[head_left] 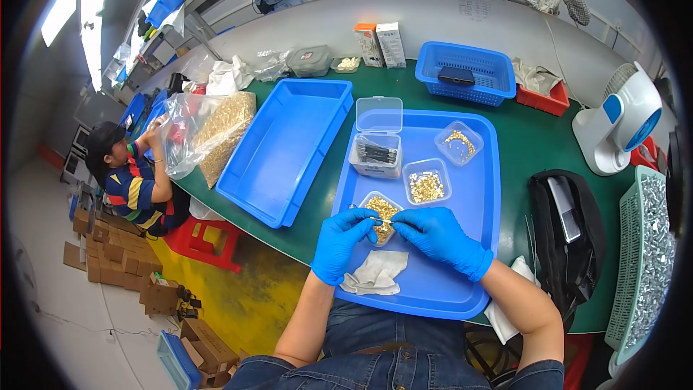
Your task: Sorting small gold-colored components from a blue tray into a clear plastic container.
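My left hand (346, 240) and my right hand (439, 237), both in blue gloves, meet with pinched fingertips over a small clear tub of gold-coloured metal parts (383, 206). Whatever sits between the fingertips is too small to name. Both hands are above a blue tray (476, 274). Behind them on the tray stand a second clear tub of gold parts (426, 185), a third tub (460, 146) with fewer pieces, and a lidded clear box (376, 153) of dark thin pieces. A white cloth (377, 272) lies beside my left wrist.
An empty-looking blue tray (278, 152) lies left, beside a plastic bag of gold parts (225, 126) that a co-worker (133, 180) handles. At right are a black bag (568, 235), a white fan (619, 121) and a green basket of silver parts (646, 260). A blue basket (462, 94) stands behind.
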A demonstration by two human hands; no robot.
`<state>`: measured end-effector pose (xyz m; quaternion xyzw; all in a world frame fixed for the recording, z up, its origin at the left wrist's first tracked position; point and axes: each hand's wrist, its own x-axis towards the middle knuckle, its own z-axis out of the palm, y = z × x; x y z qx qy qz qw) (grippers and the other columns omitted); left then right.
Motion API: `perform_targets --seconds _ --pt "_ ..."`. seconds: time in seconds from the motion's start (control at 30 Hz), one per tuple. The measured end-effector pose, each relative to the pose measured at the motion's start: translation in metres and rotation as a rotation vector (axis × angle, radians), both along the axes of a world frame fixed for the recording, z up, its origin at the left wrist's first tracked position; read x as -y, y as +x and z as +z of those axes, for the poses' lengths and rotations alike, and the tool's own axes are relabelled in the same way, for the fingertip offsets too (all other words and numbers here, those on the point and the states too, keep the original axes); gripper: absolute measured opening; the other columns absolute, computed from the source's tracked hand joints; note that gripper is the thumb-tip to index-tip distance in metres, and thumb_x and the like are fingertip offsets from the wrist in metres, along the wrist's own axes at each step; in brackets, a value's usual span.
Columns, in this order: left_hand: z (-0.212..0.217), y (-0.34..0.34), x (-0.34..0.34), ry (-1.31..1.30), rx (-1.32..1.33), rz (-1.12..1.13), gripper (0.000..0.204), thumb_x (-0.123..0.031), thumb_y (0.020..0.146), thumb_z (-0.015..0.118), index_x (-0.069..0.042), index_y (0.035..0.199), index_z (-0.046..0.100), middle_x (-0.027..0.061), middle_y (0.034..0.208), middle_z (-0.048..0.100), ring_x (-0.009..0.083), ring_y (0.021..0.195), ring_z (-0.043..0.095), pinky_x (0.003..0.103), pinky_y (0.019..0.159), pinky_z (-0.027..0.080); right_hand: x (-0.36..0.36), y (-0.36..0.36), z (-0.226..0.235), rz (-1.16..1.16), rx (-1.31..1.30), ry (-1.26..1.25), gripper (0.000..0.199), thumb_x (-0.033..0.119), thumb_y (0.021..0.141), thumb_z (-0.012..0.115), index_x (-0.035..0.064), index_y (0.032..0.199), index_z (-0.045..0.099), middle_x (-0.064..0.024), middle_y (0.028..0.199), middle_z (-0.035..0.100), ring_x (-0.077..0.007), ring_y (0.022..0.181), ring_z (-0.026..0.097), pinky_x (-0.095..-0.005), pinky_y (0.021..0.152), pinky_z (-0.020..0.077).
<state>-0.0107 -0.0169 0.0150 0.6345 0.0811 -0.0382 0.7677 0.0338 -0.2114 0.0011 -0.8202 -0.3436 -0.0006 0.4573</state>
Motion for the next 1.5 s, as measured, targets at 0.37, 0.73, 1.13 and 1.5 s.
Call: perform_targets --seconds 0.37,0.73,1.13,1.5 --pt "0.003 -0.002 0.002 0.037 0.006 -0.060 0.016 0.002 0.082 0.060 0.005 0.098 0.064 0.0103 0.085 0.065 0.0124 0.069 0.060 0.022 0.067 0.048 0.001 0.000 0.004 0.054 -0.123 -0.003 0.019 0.021 0.086 0.058 0.0076 0.099 0.064 -0.0124 0.083 0.065 -0.0256 0.071 0.065 -0.0309 0.063 0.0506" --pt "-0.003 0.002 -0.002 -0.073 0.035 -0.001 0.022 0.002 0.081 0.060 0.005 0.103 0.061 0.0106 0.087 0.064 0.0139 0.073 0.061 0.024 0.070 0.049 0.000 0.001 0.006 0.027 -0.138 0.117 0.018 0.016 0.087 0.058 0.0038 0.100 0.064 -0.0121 0.081 0.066 -0.0203 0.068 0.066 -0.0284 0.061 0.0505" --pt "0.007 -0.002 0.002 0.057 0.128 0.024 0.042 0.009 0.078 0.059 0.003 0.118 0.052 0.0085 0.093 0.062 0.0129 0.084 0.059 0.024 0.079 0.049 0.000 0.000 0.001 -0.002 0.040 0.044 0.018 0.017 0.085 0.060 0.0063 0.098 0.065 -0.0108 0.080 0.066 -0.0219 0.068 0.065 -0.0292 0.061 0.0504" --pt "0.002 -0.002 0.001 0.245 0.205 0.014 0.048 0.009 0.078 0.060 0.001 0.123 0.050 0.0064 0.092 0.062 0.0106 0.086 0.057 0.022 0.079 0.045 0.001 -0.001 0.001 -0.018 0.079 -0.014 0.017 0.020 0.084 0.061 0.0100 0.097 0.066 -0.0105 0.084 0.066 -0.0265 0.073 0.065 -0.0314 0.062 0.0506"
